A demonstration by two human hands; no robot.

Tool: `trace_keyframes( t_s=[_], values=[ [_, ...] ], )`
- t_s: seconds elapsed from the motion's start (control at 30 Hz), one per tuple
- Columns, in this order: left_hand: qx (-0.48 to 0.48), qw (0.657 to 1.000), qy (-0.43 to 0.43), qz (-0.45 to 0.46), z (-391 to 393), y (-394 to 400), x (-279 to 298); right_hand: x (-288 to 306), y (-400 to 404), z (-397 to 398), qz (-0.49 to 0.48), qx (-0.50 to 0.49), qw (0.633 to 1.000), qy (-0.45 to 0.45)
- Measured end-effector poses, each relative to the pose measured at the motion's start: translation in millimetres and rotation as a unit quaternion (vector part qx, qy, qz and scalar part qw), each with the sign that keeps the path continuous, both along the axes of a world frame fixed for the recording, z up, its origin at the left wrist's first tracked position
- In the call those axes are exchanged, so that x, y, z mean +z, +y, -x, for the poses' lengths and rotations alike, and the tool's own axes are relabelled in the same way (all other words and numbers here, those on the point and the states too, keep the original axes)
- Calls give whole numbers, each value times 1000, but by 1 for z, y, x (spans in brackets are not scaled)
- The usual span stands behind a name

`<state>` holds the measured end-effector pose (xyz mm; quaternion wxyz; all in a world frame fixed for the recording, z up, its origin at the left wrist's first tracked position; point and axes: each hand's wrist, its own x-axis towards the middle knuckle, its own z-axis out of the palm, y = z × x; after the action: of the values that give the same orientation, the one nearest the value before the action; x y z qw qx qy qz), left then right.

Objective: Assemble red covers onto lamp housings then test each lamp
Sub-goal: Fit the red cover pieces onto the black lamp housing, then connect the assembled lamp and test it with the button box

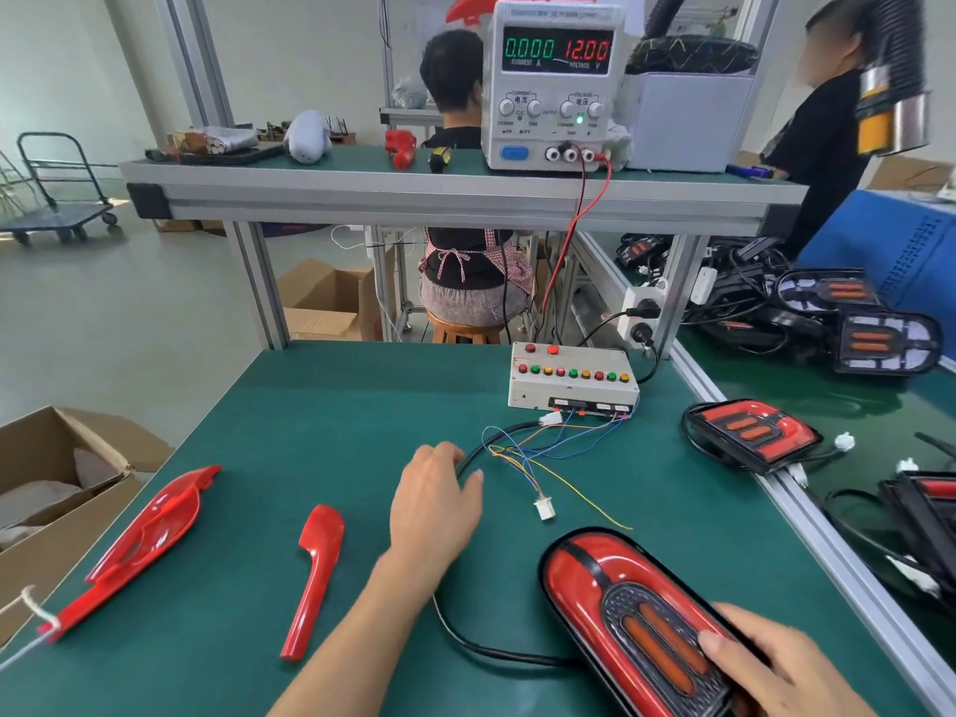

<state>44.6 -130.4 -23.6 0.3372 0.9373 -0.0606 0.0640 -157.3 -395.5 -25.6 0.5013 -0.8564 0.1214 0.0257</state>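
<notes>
A lamp with a red cover and black rim lies on the green table at the near right. My right hand rests on its near end and holds it. The lamp's black cable runs left and up under my left hand, whose curled fingers are closed over it near the loose coloured wires. A white connector lies just right of that hand. Two loose red covers, a large one and a narrow one, lie at the near left.
A beige test box with coloured buttons sits at the back of the table. A power supply reading 12.00 V stands on the upper shelf. More lamps and cables lie on the right bench. An open carton stands at the left. Two people work behind.
</notes>
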Motion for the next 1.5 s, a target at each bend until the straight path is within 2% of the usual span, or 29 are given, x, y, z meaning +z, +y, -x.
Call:
trace_keyframes(
  t_s=[0.13, 0.23, 0.37, 0.5, 0.6, 0.67, 0.73, 0.8, 0.83, 0.9, 0.93, 0.97, 1.03, 1.07, 1.17, 1.23, 1.43, 1.5],
  values=[
    [-14, 981, 70, -179, -38, -18, -5, 5, -10, -11, 5, 50, 998, 32],
    [-14, 975, 83, -207, -50, -20, -9, 7, -21, -13, 16, 64, 996, 59],
    [36, 991, 103, -82, -51, 5, -13, 13, -37, -8, 41, -10, 998, 40],
    [63, 981, 134, 124, -21, 32, -9, 11, -44, -7, 34, -129, 990, 40],
    [12, 945, 165, 282, 15, 39, -5, 8, -38, -11, 69, -156, 985, 38],
    [-45, 910, 190, 367, 41, 39, -2, 7, -30, -11, 87, -177, 980, 25],
    [-101, 874, 210, 427, 65, 35, 2, 7, -23, -13, 115, -189, 975, 33],
    [-140, 856, 207, 452, 85, 30, 5, 12, -14, -15, 216, -194, 955, 57],
    [-152, 854, 199, 455, 92, 26, 6, 15, -8, -16, 266, -216, 939, 27],
    [-171, 857, 183, 449, 104, 20, 4, 25, 17, -18, 303, -255, 912, -103],
    [-177, 861, 178, 443, 109, 17, 3, 32, 34, -21, 277, -243, 915, -167],
    [-182, 865, 177, 434, 114, 14, 2, 39, 54, -26, 215, -208, 933, -200],
    [-191, 870, 181, 417, 123, 8, 2, 50, 87, -43, 71, -107, 977, -173],
    [-192, 873, 183, 408, 125, 4, 2, 51, 101, -56, 37, -61, 986, -149],
    [-197, 906, 163, 337, 129, -4, 2, 53, 127, -99, 16, 1, 994, -108],
    [-208, 922, 145, 292, 129, -6, 1, 53, 136, -123, -6, -9, 994, -109],
    [-242, 931, 163, 218, 110, -3, -1, 46, 114, -151, -33, -89, 983, -155],
    [-180, 937, 168, 246, 86, -4, -3, 42, 98, -148, -53, -121, 977, -165]
  ],
)
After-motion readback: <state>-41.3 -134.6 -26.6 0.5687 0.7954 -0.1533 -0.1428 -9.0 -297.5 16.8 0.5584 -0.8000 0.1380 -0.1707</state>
